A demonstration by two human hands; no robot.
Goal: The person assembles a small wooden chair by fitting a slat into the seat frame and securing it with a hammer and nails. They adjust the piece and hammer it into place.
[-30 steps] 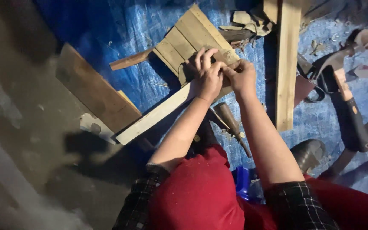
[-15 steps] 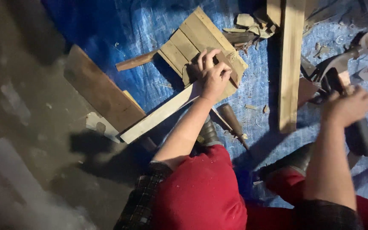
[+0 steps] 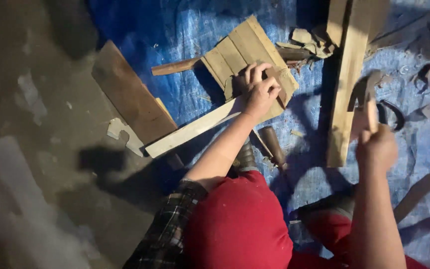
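Your left hand (image 3: 259, 90) presses down on a slatted wooden panel (image 3: 247, 52), fingers curled over its lower edge and gripping it against the blue tarp (image 3: 175, 30). The panel is pale, dry wood, made of several flat boards side by side, and it lies tilted on the crinkled plastic sheet. A long pale strip of wood (image 3: 190, 130), smooth and straight-edged, runs out from under your hand toward the lower left.

Your right hand (image 3: 376, 147) is clenched around the wooden handle of a hammer (image 3: 367, 97), raised off the ground and blurred; its dark metal head shows above your fist. Just beside it a long rough plank (image 3: 347, 84) lies upright in the view, well apart from the panel.

A dark brown board (image 3: 130, 97) rests partly on the grey concrete floor (image 3: 36, 124), at the tarp's edge. A round wooden stick (image 3: 175, 66) pokes out from beneath the panel's left corner. A chisel with a rounded wooden handle (image 3: 273, 144) lies near your forearm. Curled wood chips (image 3: 304, 39) are scattered beyond the panel.
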